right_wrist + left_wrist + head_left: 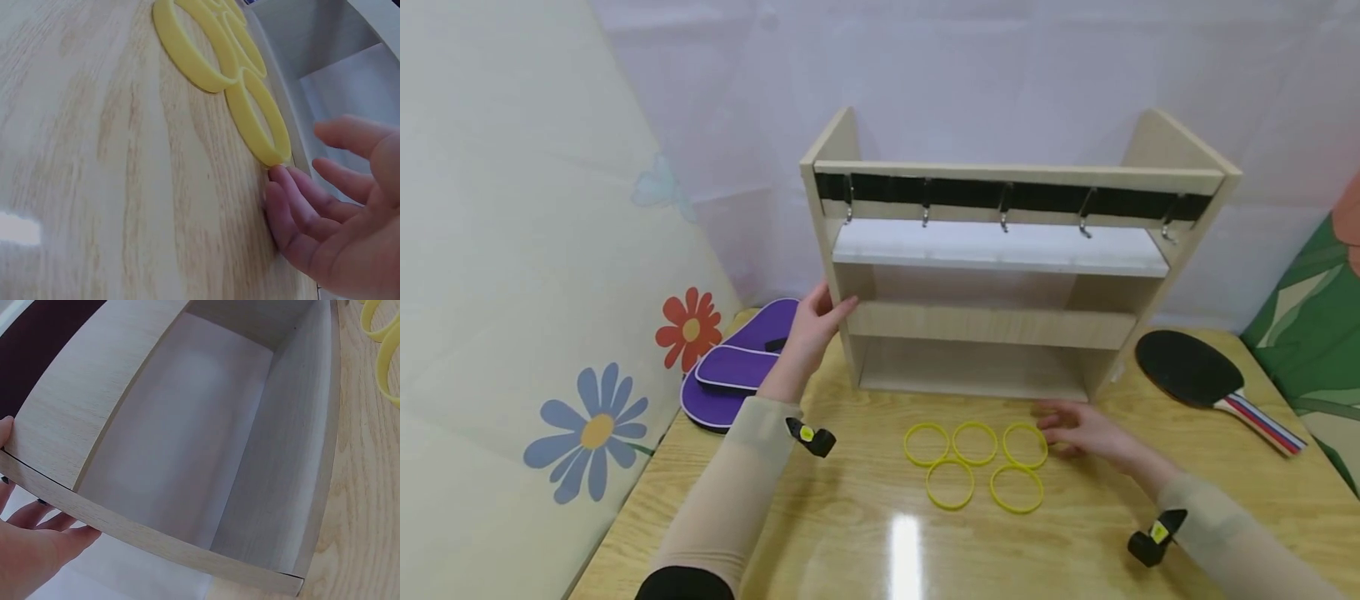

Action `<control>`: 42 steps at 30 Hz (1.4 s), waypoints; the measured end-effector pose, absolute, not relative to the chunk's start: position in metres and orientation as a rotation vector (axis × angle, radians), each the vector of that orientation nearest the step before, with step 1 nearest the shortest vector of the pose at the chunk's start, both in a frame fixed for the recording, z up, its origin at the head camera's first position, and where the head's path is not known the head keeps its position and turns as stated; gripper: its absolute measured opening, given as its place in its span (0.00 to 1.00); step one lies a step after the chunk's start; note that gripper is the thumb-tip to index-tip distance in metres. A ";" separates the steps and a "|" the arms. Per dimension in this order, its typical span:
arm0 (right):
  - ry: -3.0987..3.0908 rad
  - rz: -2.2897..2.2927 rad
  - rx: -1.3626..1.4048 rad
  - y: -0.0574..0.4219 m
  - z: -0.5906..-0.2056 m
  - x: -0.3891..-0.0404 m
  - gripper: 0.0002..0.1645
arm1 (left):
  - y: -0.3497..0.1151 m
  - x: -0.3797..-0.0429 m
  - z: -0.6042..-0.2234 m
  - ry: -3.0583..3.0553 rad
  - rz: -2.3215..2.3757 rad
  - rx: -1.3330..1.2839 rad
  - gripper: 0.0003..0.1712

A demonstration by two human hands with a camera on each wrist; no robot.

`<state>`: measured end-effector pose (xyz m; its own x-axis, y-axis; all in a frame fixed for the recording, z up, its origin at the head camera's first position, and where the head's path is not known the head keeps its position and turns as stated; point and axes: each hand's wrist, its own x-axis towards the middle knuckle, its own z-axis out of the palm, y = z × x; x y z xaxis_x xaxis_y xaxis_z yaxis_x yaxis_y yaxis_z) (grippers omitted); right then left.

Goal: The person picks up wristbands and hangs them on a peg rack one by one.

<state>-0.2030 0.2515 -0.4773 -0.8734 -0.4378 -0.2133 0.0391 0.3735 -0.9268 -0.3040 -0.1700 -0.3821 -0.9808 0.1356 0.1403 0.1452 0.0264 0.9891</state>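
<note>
The yellow ring point(252, 130) is lying right at the fingertips of the right hand point(1086, 433), its thumb and fingers apart, probably light, springy and best pinched across the band, while the left hand point(811, 329) is gripping the wooden rack's point(992, 324) side.

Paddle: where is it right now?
In the head view, the paddle lies on the right side of the table, just right of the rack.
</note>
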 end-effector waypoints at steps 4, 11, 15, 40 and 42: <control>2.282 -1.472 -0.364 0.248 -0.482 -0.204 0.31 | -0.171 -0.304 -0.384 -2.232 -2.159 -0.327 0.36; 2.403 -1.413 -0.357 0.244 -0.487 -0.206 0.25 | -0.168 -0.303 -0.386 -2.203 -2.191 -0.333 0.34; 2.473 -1.358 -0.331 0.242 -0.489 -0.207 0.24 | -0.167 -0.301 -0.388 -2.221 -2.214 -0.331 0.34; 2.330 -1.497 -0.099 0.239 -0.472 -0.208 0.24 | -0.169 -0.302 -0.391 -2.201 -2.257 -0.347 0.32; 2.321 -1.509 -0.089 0.240 -0.468 -0.210 0.25 | -0.169 -0.302 -0.391 -2.201 -2.262 -0.348 0.32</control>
<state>-0.2104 0.2396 -0.4684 -0.9296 -0.2498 -0.2708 0.1461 0.4249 -0.8934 -0.3020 -0.1693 -0.3906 -0.9754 0.1762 0.1327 0.1279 -0.0388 0.9910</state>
